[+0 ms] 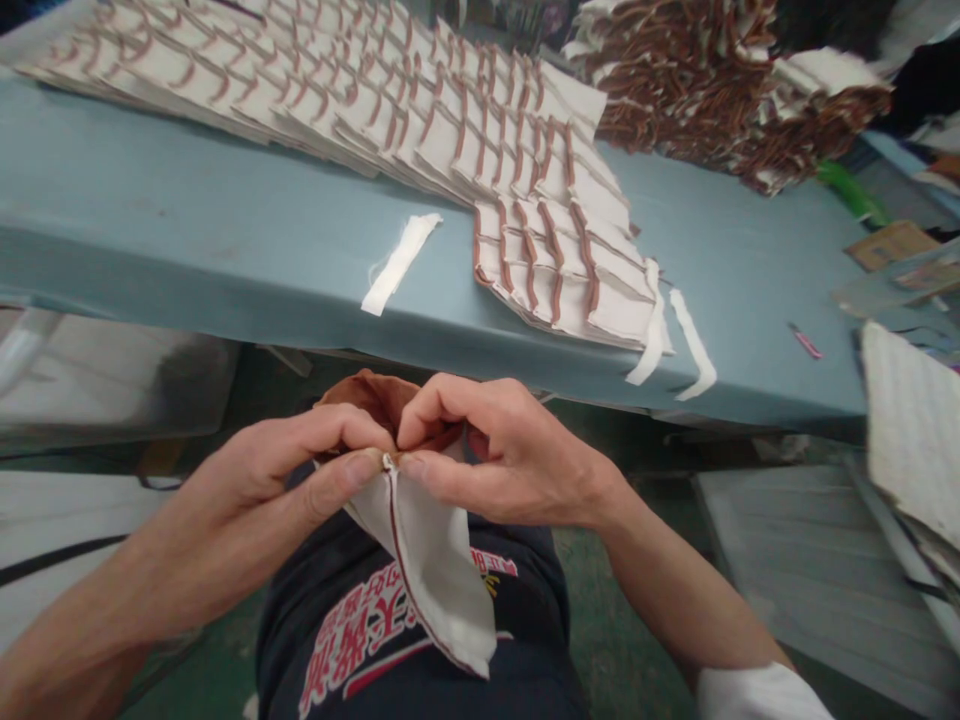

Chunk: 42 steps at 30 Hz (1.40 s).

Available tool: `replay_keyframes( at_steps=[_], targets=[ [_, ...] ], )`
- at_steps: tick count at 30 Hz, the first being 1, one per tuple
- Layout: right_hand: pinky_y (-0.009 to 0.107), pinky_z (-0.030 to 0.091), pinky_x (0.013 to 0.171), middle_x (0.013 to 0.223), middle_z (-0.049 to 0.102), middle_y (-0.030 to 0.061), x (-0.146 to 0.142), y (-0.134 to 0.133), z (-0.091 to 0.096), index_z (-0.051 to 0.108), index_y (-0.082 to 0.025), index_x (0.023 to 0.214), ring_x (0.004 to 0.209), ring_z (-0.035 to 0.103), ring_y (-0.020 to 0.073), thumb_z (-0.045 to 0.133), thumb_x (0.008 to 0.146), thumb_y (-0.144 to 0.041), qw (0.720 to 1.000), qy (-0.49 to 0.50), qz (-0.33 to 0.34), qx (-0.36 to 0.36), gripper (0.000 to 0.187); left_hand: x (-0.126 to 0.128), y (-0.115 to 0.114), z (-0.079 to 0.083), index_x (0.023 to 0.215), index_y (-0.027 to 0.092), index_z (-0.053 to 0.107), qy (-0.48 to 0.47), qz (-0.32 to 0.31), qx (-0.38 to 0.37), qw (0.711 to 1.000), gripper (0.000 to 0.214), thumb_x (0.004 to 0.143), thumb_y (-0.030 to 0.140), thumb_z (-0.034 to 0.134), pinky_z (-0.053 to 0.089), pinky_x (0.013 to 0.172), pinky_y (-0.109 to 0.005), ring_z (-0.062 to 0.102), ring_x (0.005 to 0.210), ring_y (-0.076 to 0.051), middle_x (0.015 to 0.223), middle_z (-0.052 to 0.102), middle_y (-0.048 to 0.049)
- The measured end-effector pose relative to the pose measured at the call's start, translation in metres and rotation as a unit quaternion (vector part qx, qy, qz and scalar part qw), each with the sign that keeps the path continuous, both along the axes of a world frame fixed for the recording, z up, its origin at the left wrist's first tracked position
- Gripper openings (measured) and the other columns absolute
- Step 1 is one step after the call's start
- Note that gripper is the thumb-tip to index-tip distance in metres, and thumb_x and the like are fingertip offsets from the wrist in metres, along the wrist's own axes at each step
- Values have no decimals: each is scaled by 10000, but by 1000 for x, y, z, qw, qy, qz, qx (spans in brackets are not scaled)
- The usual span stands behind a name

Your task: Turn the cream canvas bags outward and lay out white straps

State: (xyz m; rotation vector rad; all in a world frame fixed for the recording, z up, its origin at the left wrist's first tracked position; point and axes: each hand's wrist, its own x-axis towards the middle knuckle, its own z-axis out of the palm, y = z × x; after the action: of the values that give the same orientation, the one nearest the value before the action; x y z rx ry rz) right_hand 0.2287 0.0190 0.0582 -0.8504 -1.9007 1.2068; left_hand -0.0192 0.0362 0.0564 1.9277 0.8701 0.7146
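White cloth piece [442, 550] with a narrow brown seam [398, 540] hangs before the blue tabletop [225, 220]; left hand [274, 462] and right hand [517, 450] grip its top, fingers [433, 402] pinched tight. Small pinches beside the seam should keep edges even.

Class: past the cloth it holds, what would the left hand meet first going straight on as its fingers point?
Probably the right hand, directly facing the left hand at close range; depth there is unclear.
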Motion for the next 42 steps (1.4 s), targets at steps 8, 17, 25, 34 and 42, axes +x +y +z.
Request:
replay_keyframes(
  at_steps=[8, 17, 25, 34, 42],
  targets=[
    [237, 501, 768, 957, 833, 38, 2, -7, 7, 786, -186, 976, 812, 714, 131, 631, 1087, -210, 969, -159, -59, 182, 192, 2, -7, 1, 822, 308, 873, 41, 54, 1, 998, 283, 1001, 443, 700, 573, 543, -161, 758, 581, -168, 723, 847, 43],
    [268, 472, 750, 886, 843, 34, -6, -14, 13, 784, -210, 929, 781, 724, 153, 572, 1066, -220, 953, -238, -91, 167, 252, 7, -6, 4, 788, 325, 864, 35, 46, 7, 998, 285, 1001, 425, 705, 549, 542, -166, 754, 572, -162, 702, 835, 59],
    [224, 399, 680, 720, 654, -61, -8, -5, 16, 684, -190, 819, 656, 556, 83, 630, 900, -173, 992, -107, -60, -17, 99, 4, -2, -3, 791, 300, 872, 39, 15, -15, 999, 287, 998, 424, 717, 526, 536, -138, 732, 548, -136, 676, 815, 57],
    [252, 308, 655, 665, 578, -82, -2, 17, 27, 678, -184, 821, 645, 479, 79, 648, 924, -150, 983, -174, 21, -61, 113, 3, 7, 2, 867, 290, 914, 57, -11, 51, 997, 239, 971, 364, 712, 472, 517, -149, 710, 519, -125, 664, 811, 45],
    [262, 350, 679, 758, 649, -57, -3, 23, 27, 697, -184, 875, 691, 522, 95, 656, 989, -194, 981, -181, 33, -64, 121, 4, 17, -1, 636, 238, 675, 77, -22, -10, 997, 230, 853, 308, 645, 377, 440, -163, 499, 457, -107, 534, 577, 61]
  ],
)
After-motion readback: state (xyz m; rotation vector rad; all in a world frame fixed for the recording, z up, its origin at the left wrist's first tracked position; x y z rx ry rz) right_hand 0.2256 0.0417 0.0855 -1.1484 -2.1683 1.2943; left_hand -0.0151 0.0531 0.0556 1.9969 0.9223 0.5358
